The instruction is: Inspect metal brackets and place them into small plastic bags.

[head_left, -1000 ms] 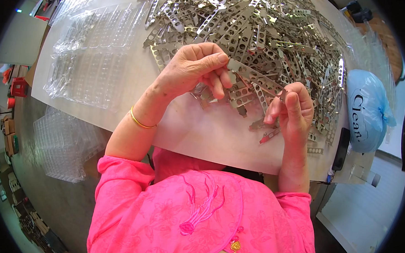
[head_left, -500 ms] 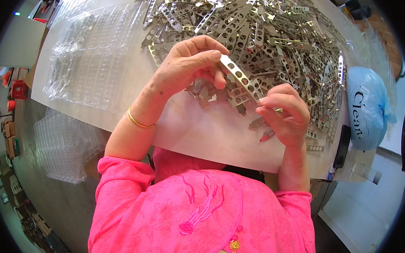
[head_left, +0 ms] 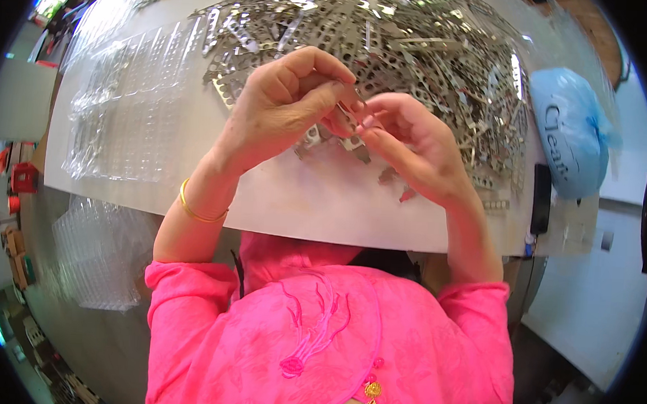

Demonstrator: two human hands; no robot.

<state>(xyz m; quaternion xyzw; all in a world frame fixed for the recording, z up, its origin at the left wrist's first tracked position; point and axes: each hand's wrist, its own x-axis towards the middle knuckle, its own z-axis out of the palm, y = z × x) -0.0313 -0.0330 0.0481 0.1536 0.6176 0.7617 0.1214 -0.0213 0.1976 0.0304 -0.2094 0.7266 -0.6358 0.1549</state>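
Above the near edge of a big heap of perforated metal strips (head_left: 447,69), my hands are close together. My left hand (head_left: 285,105) is closed, with thumb and fingers pinching a thin metal strip (head_left: 352,96). Only a short part of that strip shows, with a pinkish sheen; fingers hide the rest. From the right, my right hand (head_left: 414,148) meets it, fingertips pinched at the strip beside the left fingers. A few loose metal pieces (head_left: 396,182) lie on the white table below the right hand.
Clear plastic trays (head_left: 142,101) lie on the table's left, and more clear trays (head_left: 98,249) sit lower beside the table. A stuffed blue plastic bag (head_left: 570,134) stands at the right, near a flat black object (head_left: 541,199) at the table edge.
My right hand has moved up and left along the strip to meet my left hand. The strip, earlier stretched in view between both hands, is now mostly covered. The whole view has shifted slightly.
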